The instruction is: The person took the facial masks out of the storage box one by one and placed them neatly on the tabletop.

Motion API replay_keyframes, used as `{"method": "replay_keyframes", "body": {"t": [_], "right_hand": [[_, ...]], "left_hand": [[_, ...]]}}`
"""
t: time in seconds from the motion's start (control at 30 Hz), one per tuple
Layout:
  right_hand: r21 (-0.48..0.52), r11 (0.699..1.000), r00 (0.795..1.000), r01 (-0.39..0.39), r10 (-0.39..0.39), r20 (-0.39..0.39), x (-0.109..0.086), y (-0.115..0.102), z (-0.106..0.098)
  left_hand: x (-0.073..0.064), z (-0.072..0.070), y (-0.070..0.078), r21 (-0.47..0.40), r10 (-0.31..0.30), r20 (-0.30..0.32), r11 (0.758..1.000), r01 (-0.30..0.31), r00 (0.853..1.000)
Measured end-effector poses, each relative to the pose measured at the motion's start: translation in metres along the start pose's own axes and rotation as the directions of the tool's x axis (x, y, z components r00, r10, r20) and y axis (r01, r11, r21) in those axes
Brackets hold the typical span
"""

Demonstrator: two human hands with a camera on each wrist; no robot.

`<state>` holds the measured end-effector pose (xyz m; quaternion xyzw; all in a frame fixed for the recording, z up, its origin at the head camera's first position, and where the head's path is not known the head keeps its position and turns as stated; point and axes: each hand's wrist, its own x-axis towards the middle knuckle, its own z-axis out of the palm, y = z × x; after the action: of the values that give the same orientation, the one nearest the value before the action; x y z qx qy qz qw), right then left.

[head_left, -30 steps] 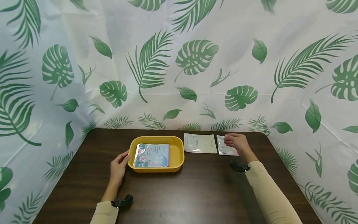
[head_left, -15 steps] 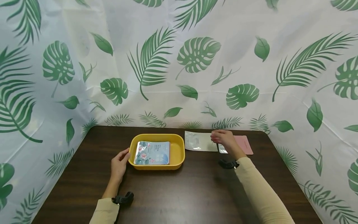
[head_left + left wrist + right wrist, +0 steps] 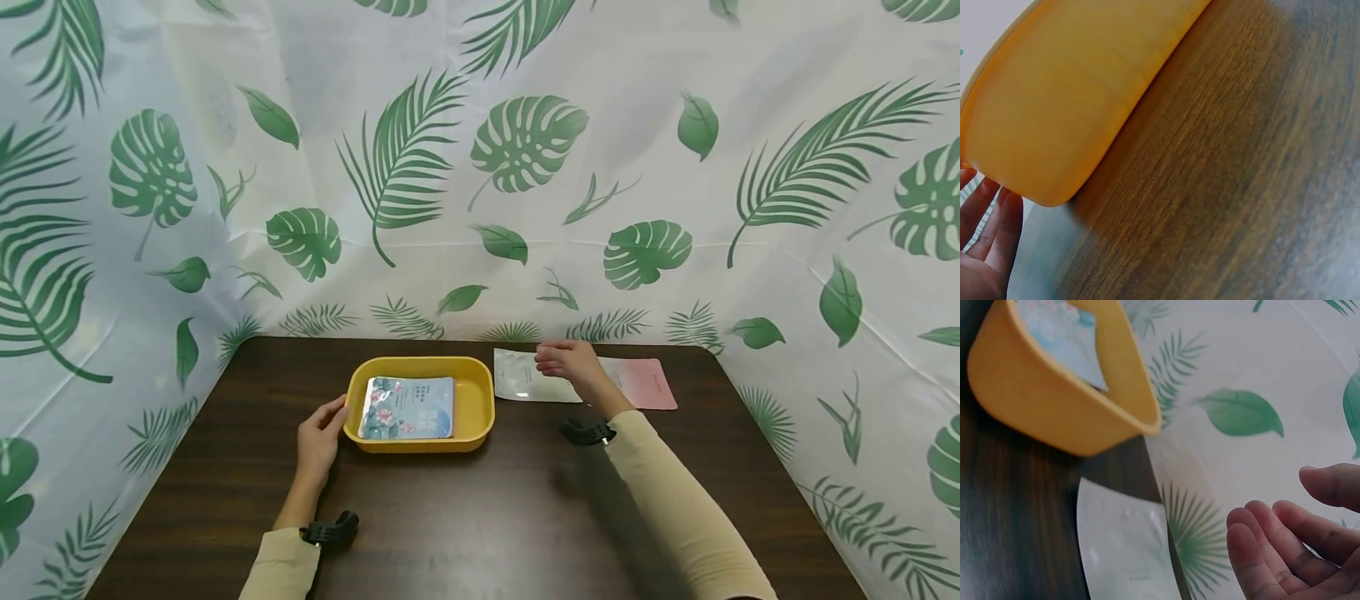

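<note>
A yellow plastic tray (image 3: 472, 442) stands on the dark wooden table, with a light blue, flower-printed flat packet (image 3: 411, 410) lying inside. At the tray's left end, my left hand (image 3: 318, 437) touches the wall with extended fingertips (image 3: 1013, 209). My right hand (image 3: 573, 367) hovers over a silver and pale green foil packet (image 3: 517, 385) and covers part of it. Nothing sits between its relaxed, slightly bent fingers (image 3: 1244, 547), and the thumb stands apart. Right of that packet lies a silver and pink one (image 3: 651, 383), partly hidden behind the right hand and wrist.
The two foil packets lie in a row right of the tray, along the back of the table (image 3: 450, 525). A white cloth (image 3: 420, 292) with green leaf prints hangs behind it and at the sides. Each wrist wears a black band (image 3: 330, 529).
My right hand has moved left, from over the pink packet to over the pale green one, uncovering the pink end. My left hand has stayed at the tray.
</note>
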<state>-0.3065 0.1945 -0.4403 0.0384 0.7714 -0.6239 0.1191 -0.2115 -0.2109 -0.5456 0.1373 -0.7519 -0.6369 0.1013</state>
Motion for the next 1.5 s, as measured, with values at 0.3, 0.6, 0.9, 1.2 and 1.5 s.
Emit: {"method": "replay_keyframes", "body": {"t": [0.3, 0.6, 0.9, 1.2, 1.5], "right_hand": [[-0.017, 1.0, 1.0, -0.014, 0.014, 0.007, 0.006, -0.005, 0.028], [-0.027, 0.999, 0.999, -0.02, 0.021, 0.041, 0.01, -0.012, 0.053], [-0.014, 1.0, 0.998, -0.014, 0.015, 0.06, 0.01, -0.013, 0.078], [-0.088, 0.996, 0.997, -0.031, 0.037, 0.075, 0.009, -0.007, 0.102], [-0.186, 0.981, 0.987, -0.056, 0.082, 0.137, 0.007, -0.002, 0.122]], "left_hand": [[0.0, 0.0, 0.0, -0.002, -0.01, 0.0, 1.0, 0.01, 1.0], [-0.001, -0.001, 0.001, 0.015, -0.03, 0.009, 0.999, 0.029, 1.0], [0.0, -0.001, 0.0, 0.016, -0.029, 0.008, 0.999, 0.029, 1.0], [-0.002, -0.001, 0.0, 0.016, -0.025, 0.002, 1.0, 0.025, 1.0], [-0.001, -0.001, 0.002, 0.039, -0.025, 0.001, 0.999, 0.025, 1.0]]}}
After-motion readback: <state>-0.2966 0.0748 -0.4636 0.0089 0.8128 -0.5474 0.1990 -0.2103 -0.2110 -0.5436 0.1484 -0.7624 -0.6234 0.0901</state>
